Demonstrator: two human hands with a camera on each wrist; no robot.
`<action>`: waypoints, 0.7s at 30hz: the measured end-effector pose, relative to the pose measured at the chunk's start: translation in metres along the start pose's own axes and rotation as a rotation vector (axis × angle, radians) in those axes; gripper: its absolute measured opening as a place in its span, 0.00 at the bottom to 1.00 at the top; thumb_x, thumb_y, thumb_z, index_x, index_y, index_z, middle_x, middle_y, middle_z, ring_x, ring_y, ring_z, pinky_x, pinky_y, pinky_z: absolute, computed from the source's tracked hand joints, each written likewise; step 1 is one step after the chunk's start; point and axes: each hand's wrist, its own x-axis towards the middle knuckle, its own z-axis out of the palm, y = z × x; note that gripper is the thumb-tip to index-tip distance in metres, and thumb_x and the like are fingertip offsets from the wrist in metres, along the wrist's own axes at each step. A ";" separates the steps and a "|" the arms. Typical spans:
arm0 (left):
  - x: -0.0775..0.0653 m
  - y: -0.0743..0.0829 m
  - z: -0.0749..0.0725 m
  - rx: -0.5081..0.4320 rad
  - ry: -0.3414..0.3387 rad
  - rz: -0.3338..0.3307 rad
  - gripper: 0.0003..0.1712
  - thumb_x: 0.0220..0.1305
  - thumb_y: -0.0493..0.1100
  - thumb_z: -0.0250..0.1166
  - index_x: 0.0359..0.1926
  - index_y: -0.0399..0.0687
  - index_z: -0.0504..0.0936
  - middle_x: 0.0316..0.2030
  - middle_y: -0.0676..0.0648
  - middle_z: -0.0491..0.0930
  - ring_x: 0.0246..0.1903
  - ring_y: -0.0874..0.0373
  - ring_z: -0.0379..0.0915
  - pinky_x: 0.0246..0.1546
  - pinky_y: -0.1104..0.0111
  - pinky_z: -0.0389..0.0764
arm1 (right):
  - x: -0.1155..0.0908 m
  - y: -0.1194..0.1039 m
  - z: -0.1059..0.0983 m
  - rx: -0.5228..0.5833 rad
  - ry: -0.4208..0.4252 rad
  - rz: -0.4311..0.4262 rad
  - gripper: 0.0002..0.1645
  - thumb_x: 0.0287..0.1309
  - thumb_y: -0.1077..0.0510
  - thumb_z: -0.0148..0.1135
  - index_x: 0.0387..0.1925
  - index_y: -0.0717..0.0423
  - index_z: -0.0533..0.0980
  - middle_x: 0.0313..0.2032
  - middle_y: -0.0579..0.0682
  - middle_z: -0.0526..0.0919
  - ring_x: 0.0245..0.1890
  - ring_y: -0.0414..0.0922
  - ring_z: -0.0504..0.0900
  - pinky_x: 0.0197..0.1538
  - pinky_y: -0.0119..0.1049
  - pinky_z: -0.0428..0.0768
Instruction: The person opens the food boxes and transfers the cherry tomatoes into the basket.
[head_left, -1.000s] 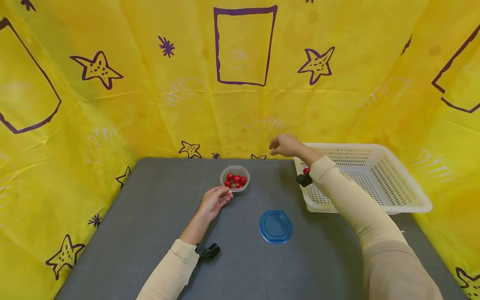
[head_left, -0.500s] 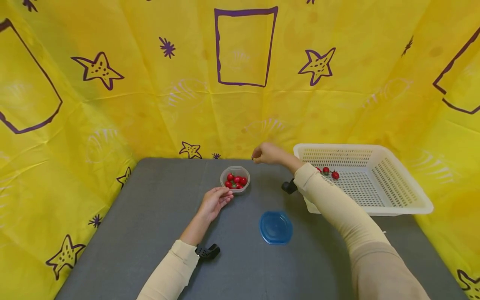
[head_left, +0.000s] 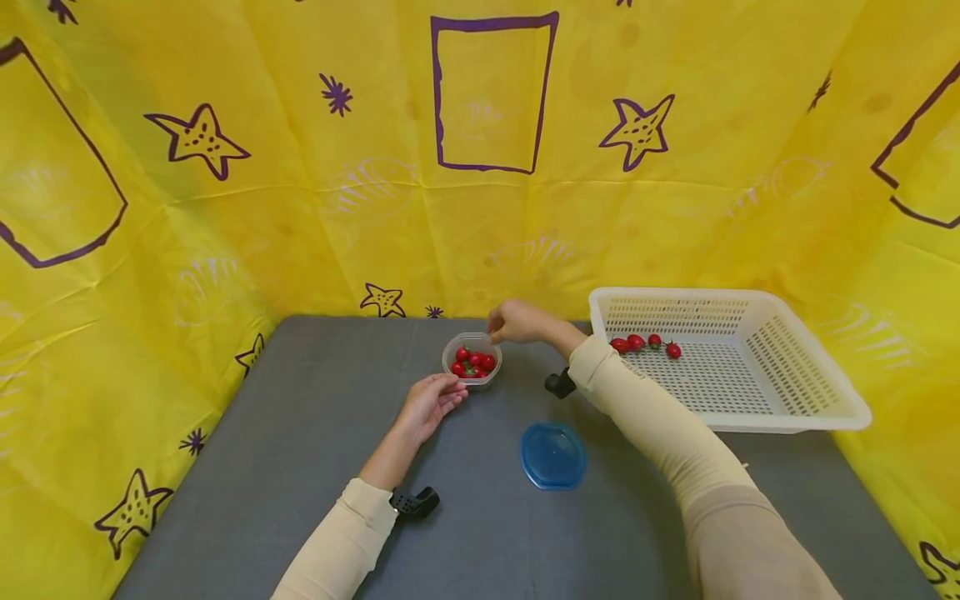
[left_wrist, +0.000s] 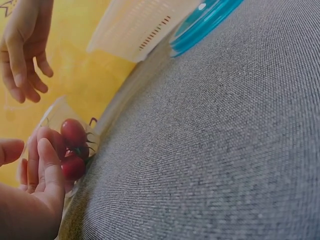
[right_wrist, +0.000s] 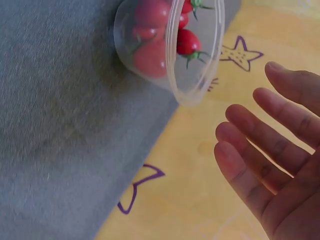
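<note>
Several cherry tomatoes (head_left: 474, 360) with green stems lie in a small clear plastic container (head_left: 491, 346) at the middle back of the table. My left hand (head_left: 433, 402) rests its fairly straight fingers against the container's near side, with the thumb apart in the left wrist view. Just beyond the right rim is my right hand (head_left: 517, 322); the right wrist view shows its fingers extended and nothing in them. More cherry tomatoes (head_left: 636, 342) sit at the left end of a white perforated basket (head_left: 821, 358). A blue lid (head_left: 552, 456) lies flat on the table, nearer me.
The grey cloth-covered table (head_left: 300, 467) meets a yellow patterned curtain (head_left: 300, 233) at its back and sides. The basket takes up the back right. My right forearm (head_left: 660, 433) crosses in front of the basket's left part.
My right hand has moved left and down from near the basket to the container's right rim, uncovering the tomatoes in the basket. The left hand and the container have stayed put.
</note>
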 end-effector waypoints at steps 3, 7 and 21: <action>0.000 0.000 0.000 -0.015 0.003 -0.004 0.04 0.70 0.37 0.54 0.40 0.40 0.73 0.25 0.51 0.83 0.27 0.61 0.83 0.36 0.72 0.83 | 0.003 -0.002 0.005 0.024 -0.010 0.002 0.16 0.62 0.59 0.63 0.48 0.64 0.80 0.46 0.57 0.86 0.48 0.51 0.83 0.55 0.44 0.80; -0.001 0.000 0.000 -0.016 0.005 0.004 0.04 0.70 0.37 0.55 0.39 0.40 0.74 0.25 0.51 0.83 0.27 0.61 0.83 0.35 0.72 0.83 | 0.008 -0.005 0.013 0.030 -0.010 -0.027 0.15 0.61 0.60 0.63 0.48 0.63 0.81 0.45 0.57 0.86 0.47 0.51 0.83 0.53 0.42 0.81; -0.001 -0.002 0.000 -0.035 -0.003 0.016 0.04 0.70 0.36 0.54 0.37 0.40 0.74 0.23 0.52 0.83 0.26 0.62 0.82 0.33 0.73 0.83 | 0.023 -0.017 0.040 0.020 -0.094 -0.051 0.15 0.57 0.66 0.63 0.48 0.63 0.81 0.46 0.56 0.86 0.46 0.49 0.83 0.51 0.37 0.82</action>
